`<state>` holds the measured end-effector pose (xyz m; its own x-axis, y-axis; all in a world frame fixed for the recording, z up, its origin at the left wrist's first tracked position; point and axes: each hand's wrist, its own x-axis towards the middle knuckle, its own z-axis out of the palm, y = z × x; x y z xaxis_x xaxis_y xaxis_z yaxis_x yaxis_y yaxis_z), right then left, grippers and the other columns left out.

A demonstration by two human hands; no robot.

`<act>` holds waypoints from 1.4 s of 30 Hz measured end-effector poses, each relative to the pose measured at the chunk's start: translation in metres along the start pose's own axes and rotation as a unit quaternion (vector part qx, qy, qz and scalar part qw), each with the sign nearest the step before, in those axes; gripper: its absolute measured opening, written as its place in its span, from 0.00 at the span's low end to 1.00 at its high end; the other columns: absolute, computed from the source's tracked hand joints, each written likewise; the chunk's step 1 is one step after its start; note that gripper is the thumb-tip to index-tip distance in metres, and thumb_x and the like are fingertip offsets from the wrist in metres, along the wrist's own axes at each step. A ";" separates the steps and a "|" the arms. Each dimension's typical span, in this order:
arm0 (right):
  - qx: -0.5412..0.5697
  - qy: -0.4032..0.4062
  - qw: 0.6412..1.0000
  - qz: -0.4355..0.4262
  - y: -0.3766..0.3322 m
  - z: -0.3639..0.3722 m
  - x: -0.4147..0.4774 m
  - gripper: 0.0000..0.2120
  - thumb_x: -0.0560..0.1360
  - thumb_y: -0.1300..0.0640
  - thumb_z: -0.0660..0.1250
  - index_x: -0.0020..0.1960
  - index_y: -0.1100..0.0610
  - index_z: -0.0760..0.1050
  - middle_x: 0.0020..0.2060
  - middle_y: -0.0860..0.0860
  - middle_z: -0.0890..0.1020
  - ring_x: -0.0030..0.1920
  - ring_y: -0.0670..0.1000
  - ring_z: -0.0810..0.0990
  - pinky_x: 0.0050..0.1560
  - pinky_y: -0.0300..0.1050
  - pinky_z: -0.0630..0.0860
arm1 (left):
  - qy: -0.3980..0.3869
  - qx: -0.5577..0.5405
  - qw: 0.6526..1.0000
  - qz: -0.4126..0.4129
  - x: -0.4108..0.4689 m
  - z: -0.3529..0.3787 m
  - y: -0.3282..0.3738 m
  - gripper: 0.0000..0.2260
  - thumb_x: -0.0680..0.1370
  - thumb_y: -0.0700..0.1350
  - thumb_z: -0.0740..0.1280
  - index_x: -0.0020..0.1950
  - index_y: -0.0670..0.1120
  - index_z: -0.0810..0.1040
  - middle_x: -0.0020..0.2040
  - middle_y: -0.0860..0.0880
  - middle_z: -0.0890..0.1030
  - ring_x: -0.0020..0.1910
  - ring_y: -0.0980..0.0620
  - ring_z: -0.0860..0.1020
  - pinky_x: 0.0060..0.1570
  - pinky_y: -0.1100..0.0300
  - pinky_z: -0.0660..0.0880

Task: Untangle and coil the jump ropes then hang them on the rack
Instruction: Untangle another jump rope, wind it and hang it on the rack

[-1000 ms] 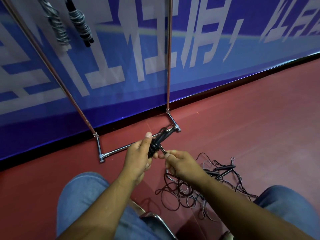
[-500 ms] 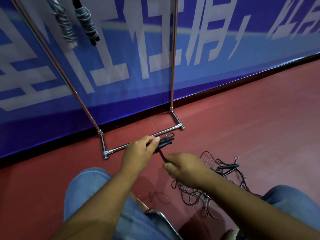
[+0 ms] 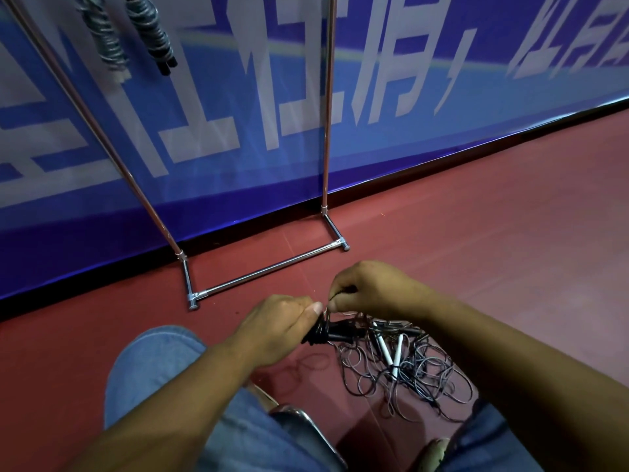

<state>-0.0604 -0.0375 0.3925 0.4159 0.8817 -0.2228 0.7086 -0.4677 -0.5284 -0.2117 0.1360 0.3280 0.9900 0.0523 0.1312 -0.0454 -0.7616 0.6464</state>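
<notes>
While the black-handled rope point(image 3: 335, 333) is held just above the floor point(image 3: 476, 233), between the knees point(image 3: 153, 369), its cord is already wound in several turns round the paired handles. This one looks nearly coiled. I judge that the last length is being wrapped or tucked in, and it has not yet gone to the rack.

The left hand point(image 3: 279, 321) is clamped round the handle bundle, thumb laid against the wraps. The right hand point(image 3: 371, 289) is just beside it, almost touching. Its thumb and fingers pinch the thin loose cord point(image 3: 332, 298) right above the bundle.

Beneath the right forearm a tangled pile point(image 3: 408, 373) of thin ropes lies on the floor. A pair of white handles point(image 3: 389, 352) and at least one more dark handle are caught in it. How many ropes it holds I cannot tell. That pile looks like the larger part of what is left, since each rope in it needs freeing, coiling and hanging.

Farther out, the rack point(image 3: 269, 272) stands at the floor's far edge against the blue banner point(image 3: 408, 97). Two coiled ropes point(image 3: 149, 32) hang near its left post, so two seem done. The rail they hang from is out of frame.
</notes>
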 end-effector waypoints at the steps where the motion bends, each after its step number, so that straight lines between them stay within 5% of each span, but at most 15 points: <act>1: 0.034 -0.012 0.999 0.010 0.004 -0.001 0.001 0.09 0.74 0.43 0.74 0.46 0.49 0.84 0.36 0.40 0.83 0.37 0.40 0.79 0.41 0.44 0.77 | 0.003 -0.016 1.000 0.008 -0.001 0.000 0.004 0.20 0.84 0.62 0.53 0.34 0.56 0.66 0.29 0.55 0.71 0.29 0.54 0.71 0.34 0.54 0.70; 6: 0.203 -0.067 0.977 0.012 0.019 0.003 0.001 0.10 0.73 0.46 0.76 0.43 0.53 0.85 0.33 0.49 0.80 0.34 0.46 0.74 0.38 0.44 0.71 | -0.002 -0.131 0.991 -0.024 0.000 -0.006 0.019 0.21 0.74 0.72 0.66 0.42 0.55 0.82 0.35 0.55 0.82 0.34 0.54 0.80 0.36 0.53 0.77; 11: 0.275 -0.114 0.954 0.011 0.025 0.010 0.000 0.08 0.76 0.47 0.74 0.43 0.51 0.86 0.35 0.55 0.77 0.36 0.53 0.71 0.40 0.48 0.67 | -0.013 -0.157 0.986 -0.045 -0.002 -0.010 0.025 0.19 0.66 0.69 0.77 0.44 0.56 0.84 0.37 0.53 0.83 0.35 0.50 0.80 0.35 0.52 0.76; 16: 0.283 -0.120 0.951 0.024 0.031 0.027 -0.002 0.15 0.76 0.46 0.74 0.48 0.59 0.84 0.38 0.54 0.79 0.39 0.51 0.73 0.44 0.47 0.70 | -0.075 -0.125 0.985 -0.088 0.001 -0.023 0.020 0.15 0.69 0.63 0.75 0.42 0.53 0.84 0.37 0.54 0.84 0.36 0.52 0.81 0.37 0.52 0.77; 20: 0.243 -0.131 0.961 0.025 0.032 0.036 0.002 0.05 0.79 0.54 0.72 0.50 0.55 0.85 0.39 0.45 0.83 0.40 0.41 0.78 0.47 0.39 0.74 | -0.153 -0.096 0.978 -0.109 0.008 -0.033 0.015 0.12 0.71 0.59 0.75 0.39 0.52 0.84 0.36 0.52 0.83 0.33 0.57 0.77 0.36 0.53 0.75; 23: 0.197 -0.120 0.973 0.010 0.030 0.038 0.004 0.06 0.79 0.56 0.72 0.54 0.55 0.84 0.46 0.48 0.86 0.44 0.42 0.81 0.51 0.42 0.78 | -0.170 -0.140 0.969 -0.110 0.010 -0.033 0.018 0.09 0.73 0.52 0.77 0.38 0.48 0.84 0.35 0.49 0.83 0.32 0.56 0.77 0.34 0.57 0.74; 27: 0.050 -0.010 0.999 -0.005 0.037 0.047 -0.002 0.07 0.81 0.55 0.68 0.53 0.56 0.82 0.48 0.51 0.82 0.45 0.49 0.80 0.44 0.45 0.75 | -0.055 -0.310 0.940 -0.134 0.012 -0.039 0.021 0.11 0.68 0.52 0.74 0.38 0.44 0.82 0.30 0.46 0.82 0.27 0.52 0.77 0.30 0.63 0.74; 30: 0.129 0.072 0.989 0.032 0.038 0.060 -0.008 0.09 0.82 0.56 0.66 0.60 0.50 0.82 0.50 0.47 0.79 0.45 0.38 0.77 0.44 0.29 0.69 | 0.037 -0.368 0.915 -0.163 0.015 -0.039 0.021 0.18 0.64 0.58 0.70 0.38 0.44 0.80 0.27 0.47 0.79 0.22 0.55 0.72 0.23 0.67 0.65; 32: 0.181 0.079 0.980 0.037 0.038 0.070 -0.007 0.11 0.81 0.56 0.65 0.60 0.46 0.81 0.50 0.44 0.79 0.48 0.39 0.79 0.50 0.34 0.73 | 0.098 -0.418 0.884 -0.185 0.017 -0.035 0.018 0.18 0.64 0.59 0.69 0.39 0.45 0.80 0.27 0.46 0.78 0.20 0.55 0.69 0.20 0.68 0.59; 36: 0.244 0.125 0.960 0.057 0.031 0.081 -0.002 0.07 0.81 0.55 0.65 0.57 0.46 0.78 0.42 0.45 0.81 0.40 0.44 0.79 0.45 0.44 0.75 | 0.204 -0.508 0.811 -0.206 0.022 -0.031 0.012 0.16 0.71 0.57 0.69 0.44 0.44 0.76 0.28 0.45 0.75 0.18 0.56 0.64 0.19 0.67 0.57; 40: 0.311 0.109 0.940 0.084 0.029 0.088 -0.007 0.19 0.78 0.46 0.71 0.67 0.40 0.72 0.33 0.44 0.74 0.33 0.42 0.72 0.37 0.40 0.70 | 0.283 -0.557 0.748 -0.225 0.031 -0.040 0.011 0.09 0.79 0.51 0.64 0.43 0.48 0.75 0.28 0.45 0.73 0.17 0.56 0.61 0.21 0.67 0.53; 42: 0.315 0.120 0.935 0.112 0.037 0.095 -0.013 0.18 0.77 0.42 0.71 0.66 0.40 0.74 0.35 0.40 0.77 0.37 0.37 0.76 0.42 0.38 0.73 | 0.309 -0.568 0.728 -0.229 0.033 -0.049 0.008 0.08 0.82 0.50 0.63 0.45 0.49 0.76 0.28 0.46 0.73 0.17 0.56 0.61 0.21 0.66 0.53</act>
<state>-0.0932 -0.0602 0.2981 0.6839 0.6906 -0.2354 0.1426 -0.4429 -0.8852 -0.1859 0.1632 0.3739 0.7031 0.6803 -0.2067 -0.1587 0.4335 0.8871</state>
